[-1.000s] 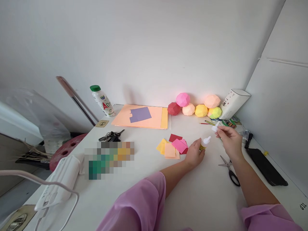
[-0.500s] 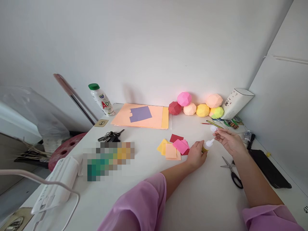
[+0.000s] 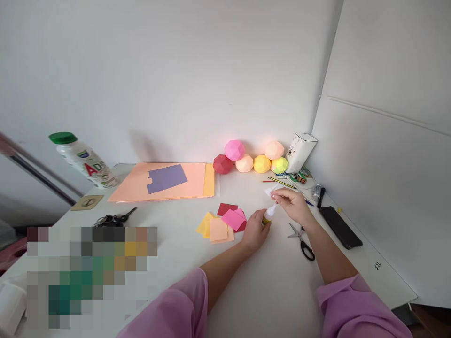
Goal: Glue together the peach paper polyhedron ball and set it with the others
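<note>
My left hand (image 3: pixel 254 232) is closed around a small glue bottle (image 3: pixel 269 213) with a white pointed nozzle and a yellowish label. The bottle tilts to the upper right over the table. Just beside the nozzle tip, my right hand (image 3: pixel 292 204) pinches a small whitish cap-like piece (image 3: pixel 268 192), whose exact shape is hard to make out. Left of my left hand lies a loose pile of paper squares: dark red, a pink square (image 3: pixel 234 219), yellow and a peach square (image 3: pixel 219 229). Black-handled scissors (image 3: pixel 306 250) lie partly spread below my right wrist.
Faceted paper balls (image 3: pixel 244 163) line the wall beside a white box (image 3: pixel 301 151). Peach sheets (image 3: pixel 123 184) carry a purple cutout (image 3: pixel 168 179). A green-capped bottle (image 3: pixel 84 159) and keys (image 3: pixel 112 219) stand left; a black case (image 3: pixel 341 227) lies right.
The view has swung to the right, so the table's things sit farther left. Both hands still hold the bottle and the whitish piece, close to each other.
</note>
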Available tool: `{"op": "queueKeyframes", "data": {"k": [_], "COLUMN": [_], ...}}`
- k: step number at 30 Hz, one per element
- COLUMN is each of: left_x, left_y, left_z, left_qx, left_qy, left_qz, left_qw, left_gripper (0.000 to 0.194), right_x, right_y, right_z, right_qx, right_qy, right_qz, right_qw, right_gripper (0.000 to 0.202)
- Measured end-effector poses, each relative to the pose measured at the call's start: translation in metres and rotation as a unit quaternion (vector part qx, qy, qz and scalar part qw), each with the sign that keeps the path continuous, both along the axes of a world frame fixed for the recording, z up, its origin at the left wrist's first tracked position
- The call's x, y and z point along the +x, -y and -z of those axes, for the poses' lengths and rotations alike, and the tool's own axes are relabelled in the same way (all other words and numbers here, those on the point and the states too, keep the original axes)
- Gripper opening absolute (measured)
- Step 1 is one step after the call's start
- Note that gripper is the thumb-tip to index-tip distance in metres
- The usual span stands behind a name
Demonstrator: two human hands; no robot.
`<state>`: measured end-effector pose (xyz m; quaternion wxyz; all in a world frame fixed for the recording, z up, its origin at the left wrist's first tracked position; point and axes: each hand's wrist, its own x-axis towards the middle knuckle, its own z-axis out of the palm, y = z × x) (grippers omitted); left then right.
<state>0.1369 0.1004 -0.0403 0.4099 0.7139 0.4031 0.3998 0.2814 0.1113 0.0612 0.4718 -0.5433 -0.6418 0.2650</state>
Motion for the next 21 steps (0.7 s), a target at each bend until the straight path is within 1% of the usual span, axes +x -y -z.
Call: {"op": "queueKeyframes", "data": {"k": [3,5,7,9,16,21], "left_x": [-0.001,-0.002,-0.003,-0.003,-0.002,-0.002], "left_y": [0.002,0.002,0.003,0.003,0.003,0.003], "left_z": [-0.001,-0.002,-0.003,-0.003,-0.001,0.0], "left_qx": [-0.003,-0.004,-0.004,-0.004,-0.008,-0.006], "left_qy": [0.001,-0.001,-0.002,-0.005,-0.009,-0.007], "left_qz": [-0.002,-0.003,-0.003,-0.001,-0.003,-0.005], "left_qw": [1.0,1.0,1.0,1.0,1.0,1.0], "left_gripper": [0.037,0.037,0.037,0.037,0.036,0.037], "right_x": [0.003,0.005,0.007,0.007,0.003,0.003], "right_y": [0.006,0.009,0.013,0.016,0.02,0.022], "right_z": [-0.006,-0.01,-0.013,-0.015,-0.018,-0.019], "right_qx": [0.033,0.055,0.061,0.061,0.061,0.059], "right_qy": [0.097,0.176,0.226,0.256,0.349,0.361], "right_qz": [-0.02,-0.042,-0.063,-0.072,-0.072,-0.063], "right_qw": [0.995,0.982,0.97,0.962,0.932,0.929], "right_gripper": [0.016,0.021,0.024,0.026,0.031,0.031]}}
